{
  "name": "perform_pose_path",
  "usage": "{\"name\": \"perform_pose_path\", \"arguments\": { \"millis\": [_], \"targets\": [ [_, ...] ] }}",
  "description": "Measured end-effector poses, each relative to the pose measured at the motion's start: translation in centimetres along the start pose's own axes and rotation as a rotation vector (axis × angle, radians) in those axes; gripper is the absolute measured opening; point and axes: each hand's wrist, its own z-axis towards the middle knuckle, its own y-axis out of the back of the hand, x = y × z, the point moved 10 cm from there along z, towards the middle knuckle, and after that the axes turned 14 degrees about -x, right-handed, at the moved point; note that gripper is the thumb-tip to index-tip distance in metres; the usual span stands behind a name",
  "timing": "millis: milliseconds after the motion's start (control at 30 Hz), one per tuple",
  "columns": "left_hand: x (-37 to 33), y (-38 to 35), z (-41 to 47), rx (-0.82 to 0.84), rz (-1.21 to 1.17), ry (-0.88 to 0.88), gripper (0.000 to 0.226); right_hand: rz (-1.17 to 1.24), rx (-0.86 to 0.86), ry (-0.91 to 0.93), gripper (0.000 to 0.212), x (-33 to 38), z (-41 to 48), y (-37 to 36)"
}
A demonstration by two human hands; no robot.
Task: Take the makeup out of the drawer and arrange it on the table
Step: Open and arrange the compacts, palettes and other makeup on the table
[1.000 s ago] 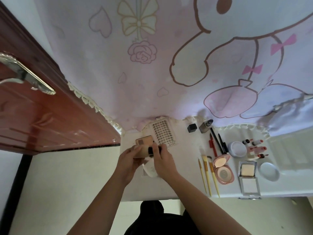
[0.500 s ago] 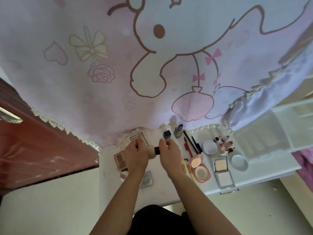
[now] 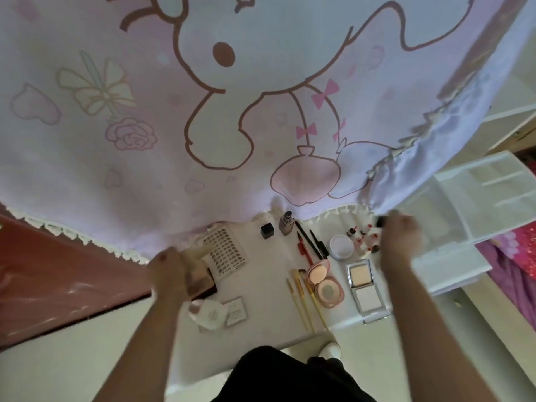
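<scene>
Head view: motion-blurred.
Left hand (image 3: 169, 271): beige bottle (image 3: 200, 252) gripped above table (image 3: 266, 281).
Right hand (image 3: 401, 236): dark cap (image 3: 380, 220) pinched, probably for placing apart.

Both bare forearms are extended forward from the bottom of the view and are spread well apart. The left hand (image 3: 169, 271) is seen at the left, blurred, with its fingers curled round a beige cylindrical bottle (image 3: 198, 252), which is held tilted with its far end up and to the right. The right hand (image 3: 401, 239) is held out at the far right, also blurred, with its fingers curled; a small black cap (image 3: 380, 220) is pinched at its fingertips. Single fingers cannot be made out.
</scene>
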Motion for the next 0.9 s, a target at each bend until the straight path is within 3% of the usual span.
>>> {"name": "perform_pose_path", "arguments": {
  "millis": [67, 100, 167, 367, 467, 533, 600, 700, 900],
  "targets": [
    [2.9, 3.1, 2.8, -0.105, -0.14, 0.143, 0.023, 0.127, -0.239, 0.01, 0.033, 0.4, 4.3, 4.4],
    [4.0, 3.4, 2.4, -0.121, -0.156, 0.17, 0.025, 0.107, -0.242, 0.036, 0.032, 0.4, 4.3, 4.2],
    [4.9, 1.0, 0.5, -0.054, -0.224, 0.219, 0.028, 0.072, -0.093, 0.079, 0.028, 1.4, 1.8, 1.0],
    [0.3, -8.2, -6.4, 0.391, -0.582, 0.413, 0.036, -0.105, 0.395, -0.006, 0.04, -3.5, -6.4, -9.3],
    [-1.5, -10.1, -7.5, 0.542, -0.575, 0.363, 0.036, -0.163, 0.535, 0.013, 0.034, -5.6, -9.3, -12.4],
    [-1.5, -10.8, -7.2, 0.58, -0.541, 0.329, 0.024, -0.22, 0.584, 0.1, 0.029, -6.5, -10.4, -14.2],
    [-1.3, -10.9, -6.3, 0.565, -0.468, 0.244, 0.023, -0.293, 0.619, 0.195, 0.023, -6.8, -11.3, -16.0],
    [-1.3, -10.3, -4.6, 0.478, -0.308, 0.071, 0.033, -0.362, 0.651, 0.244, 0.032, -8.1, -12.3, -18.4],
    [-0.4, -9.4, -2.0, 0.365, -0.081, -0.102, 0.049, -0.415, 0.731, 0.316, 0.034, -9.8, -13.9, -21.6]
  ]
}}
